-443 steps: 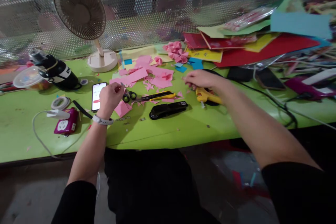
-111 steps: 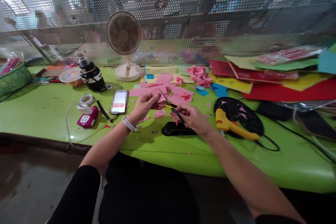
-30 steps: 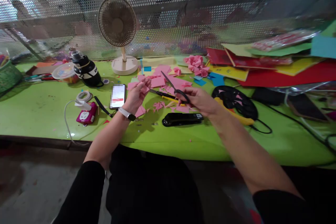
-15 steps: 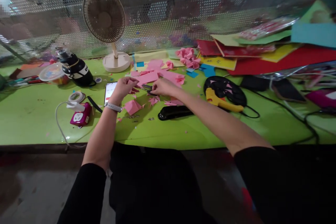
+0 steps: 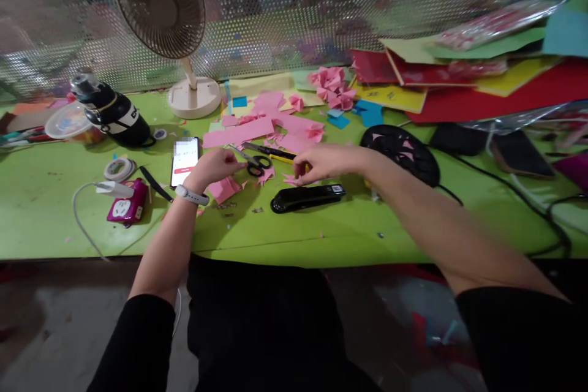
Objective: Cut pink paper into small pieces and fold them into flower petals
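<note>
My left hand is closed in a pinch above a folded piece of pink paper; whatever lies between its fingertips is hidden. To its right, dark-handled scissors lie on the table, untouched. My right hand hovers palm down with its fingers curved and apart, over small pink paper scraps. Beside its fingertips lies a thin black and yellow tool, partly covered. A black stapler rests just in front of that hand.
A lit phone, purple power adapter, tape roll and black bottle stand left. A fan, pink paper flowers and coloured sheets line the back. A black pad lies right.
My right hand has let go of the scissors and moved right, leaving them on the table. My left hand stays pinched in nearly the same place. The view has shifted slightly.
</note>
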Demonstrator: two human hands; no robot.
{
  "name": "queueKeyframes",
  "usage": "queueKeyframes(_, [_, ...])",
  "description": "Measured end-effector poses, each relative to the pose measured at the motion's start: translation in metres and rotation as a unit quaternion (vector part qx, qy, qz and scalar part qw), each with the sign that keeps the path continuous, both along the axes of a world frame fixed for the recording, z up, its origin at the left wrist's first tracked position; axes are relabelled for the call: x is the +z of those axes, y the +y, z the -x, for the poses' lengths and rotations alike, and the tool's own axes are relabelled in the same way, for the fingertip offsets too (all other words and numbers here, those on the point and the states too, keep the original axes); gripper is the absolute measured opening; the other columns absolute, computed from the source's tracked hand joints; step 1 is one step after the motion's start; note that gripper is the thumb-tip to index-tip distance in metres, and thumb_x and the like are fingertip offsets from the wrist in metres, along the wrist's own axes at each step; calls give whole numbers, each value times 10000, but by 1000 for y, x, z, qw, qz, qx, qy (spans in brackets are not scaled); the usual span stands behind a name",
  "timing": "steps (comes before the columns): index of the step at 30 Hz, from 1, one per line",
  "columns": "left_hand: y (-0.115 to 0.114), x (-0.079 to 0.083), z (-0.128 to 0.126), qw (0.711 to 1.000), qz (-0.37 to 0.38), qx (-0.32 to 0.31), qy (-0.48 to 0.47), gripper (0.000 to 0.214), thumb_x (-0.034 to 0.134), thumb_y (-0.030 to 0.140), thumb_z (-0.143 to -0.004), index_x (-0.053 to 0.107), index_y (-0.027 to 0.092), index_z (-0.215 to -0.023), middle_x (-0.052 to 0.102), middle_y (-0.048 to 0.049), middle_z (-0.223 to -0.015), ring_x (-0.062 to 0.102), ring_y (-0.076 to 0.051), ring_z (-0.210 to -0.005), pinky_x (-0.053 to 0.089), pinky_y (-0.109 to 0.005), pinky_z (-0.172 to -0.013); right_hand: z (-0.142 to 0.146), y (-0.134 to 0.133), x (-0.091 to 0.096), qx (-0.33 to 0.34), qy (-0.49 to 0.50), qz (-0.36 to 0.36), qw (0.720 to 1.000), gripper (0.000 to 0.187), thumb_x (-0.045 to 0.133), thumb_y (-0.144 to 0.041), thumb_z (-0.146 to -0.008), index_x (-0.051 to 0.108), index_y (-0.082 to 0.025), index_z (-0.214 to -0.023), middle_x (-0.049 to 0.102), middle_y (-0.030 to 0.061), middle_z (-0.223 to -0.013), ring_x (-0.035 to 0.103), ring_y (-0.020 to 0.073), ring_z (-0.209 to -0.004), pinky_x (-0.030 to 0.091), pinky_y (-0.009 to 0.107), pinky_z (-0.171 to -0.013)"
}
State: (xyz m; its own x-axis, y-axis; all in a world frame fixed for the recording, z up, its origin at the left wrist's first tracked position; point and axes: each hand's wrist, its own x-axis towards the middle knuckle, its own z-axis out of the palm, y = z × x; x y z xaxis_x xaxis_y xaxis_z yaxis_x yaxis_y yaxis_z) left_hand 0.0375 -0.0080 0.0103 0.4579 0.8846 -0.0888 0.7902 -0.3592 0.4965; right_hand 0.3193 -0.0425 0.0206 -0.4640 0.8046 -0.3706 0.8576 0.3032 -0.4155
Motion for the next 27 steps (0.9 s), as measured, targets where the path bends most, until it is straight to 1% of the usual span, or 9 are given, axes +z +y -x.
queueKeyframes(4, [-3, 3, -1, 1000, -2, -10, 14, 381, 656, 492, -822, 595, 196, -590, 531, -15, -531, 412, -120, -495, 252, -285, -538, 7, -4, -10, -13, -44, -22, 999, 69, 752, -251, -709, 697, -210, -710, 735, 52, -757, 607, 182, -610, 350, 301, -529])
queueKeyframes(8, [-2, 1, -1, 1000, -10, 22, 2, 331, 694, 477, -808, 640, 192, -647, 588, -36, -599, 464, -144, -548, 289, -286, -566, 6, -9, -11, -20, -25, -16, 999, 60, 722, -189, -705, 681, -220, -674, 712, 32, -707, 604, 179, -619, 344, 297, -555])
queueKeyframes(12, [-7, 2, -5, 987, -103, 70, -101, 216, 730, 406, -794, 705, 193, -823, 681, -81, -863, 570, -194, -763, 408, -289, -694, -3, -13, -6, -69, 53, -40, 995, 48, 708, -242, -730, 706, -221, -774, 720, 32, -762, 608, 177, -658, 358, 291, -577])
queueKeyframes(14, [-14, 4, -11, 975, -125, 67, -173, 183, 718, 368, -814, 718, 193, -868, 691, -86, -916, 590, -195, -815, 443, -292, -748, -2, -15, -5, -108, 112, -61, 986, 72, 695, -255, -740, 695, -209, -794, 712, 29, -764, 602, 170, -663, 378, 288, -593])
queueKeyframes(16, [-23, 4, -19, 969, -75, 28, -235, 183, 686, 358, -850, 734, 184, -878, 704, -86, -892, 608, -175, -781, 466, -286, -743, 2, -17, -6, -150, 177, -78, 969, 96, 695, -280, -740, 670, -196, -779, 699, 30, -748, 594, 165, -651, 401, 290, -596])
queueKeyframes(19, [-37, 0, -32, 948, 85, -38, -306, 234, 674, 388, -867, 765, 176, -905, 729, -87, -860, 638, -164, -749, 487, -282, -705, 14, -20, -12, -192, 286, -79, 935, 188, 715, -362, -736, 645, -190, -766, 689, 42, -737, 607, 175, -654, 459, 306, -607])
queueKeyframes(21, [-43, -5, -40, 933, 146, -42, -327, 241, 679, 375, -862, 778, 183, -970, 739, -77, -849, 635, -152, -709, 485, -277, -673, 21, -23, -17, -210, 352, -76, 909, 255, 737, -421, -731, 642, -191, -791, 693, 53, -765, 629, 188, -686, 502, 321, -624])
queueKeyframes(24, [-49, -10, -49, 921, 182, -25, -345, 239, 676, 324, -865, 772, 184, -1033, 735, -64, -816, 627, -138, -684, 472, -266, -649, 27, -28, -22, -229, 408, -74, 880, 336, 763, -478, -725, 629, -196, -846, 690, 55, -803, 645, 188, -707, 531, 315, -608])
queueKeyframes(27, [-52, -13, -53, 902, 189, -4, -389, 224, 666, 295, -867, 766, 177, -1029, 746, -75, -891, 641, -135, -731, 486, -266, -697, 30, -32, -26, -231, 433, -58, 869, 406, 765, -499, -739, 603, -205, -967, 679, 38, -803, 636, 167, -656, 511, 283, -548])
